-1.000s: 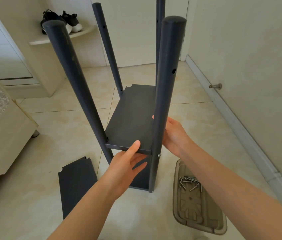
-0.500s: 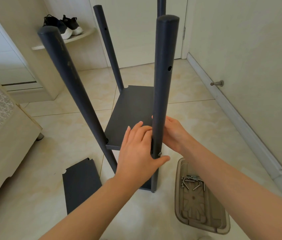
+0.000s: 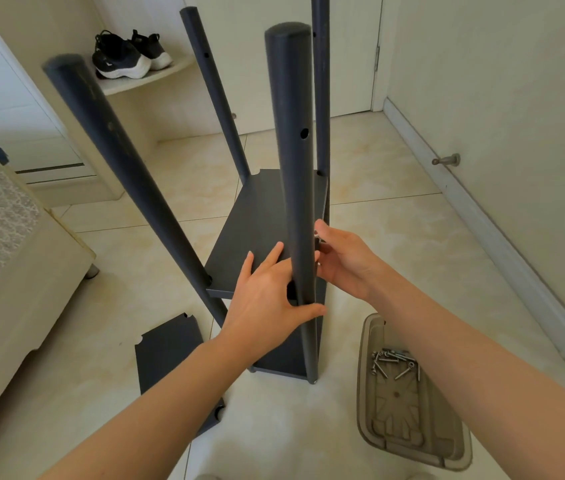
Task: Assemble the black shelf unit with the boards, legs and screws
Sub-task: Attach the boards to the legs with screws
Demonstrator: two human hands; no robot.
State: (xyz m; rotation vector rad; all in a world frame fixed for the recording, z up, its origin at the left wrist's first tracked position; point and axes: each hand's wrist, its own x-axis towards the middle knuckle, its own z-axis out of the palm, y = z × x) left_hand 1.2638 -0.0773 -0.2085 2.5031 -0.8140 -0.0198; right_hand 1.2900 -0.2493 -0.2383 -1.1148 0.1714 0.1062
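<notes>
The half-built black shelf unit stands on the tiled floor, with a middle board between several upright round legs. My left hand wraps the near right leg low down, thumb across its front, fingers resting on the board. My right hand is at the right side of that same leg, pinching a small metal screw against it. A spare black board lies flat on the floor at the lower left. Loose screws lie in a brown plastic lid at the lower right.
A cream bed frame fills the left side. Black sneakers sit on a corner shelf at the back. A wall with a baseboard and a metal door stopper runs along the right. Open tile lies in front.
My left hand moved from under the board's front edge up to grip the near right leg. My right hand rose along the leg's right side, and a screw now shows at its fingertips.
</notes>
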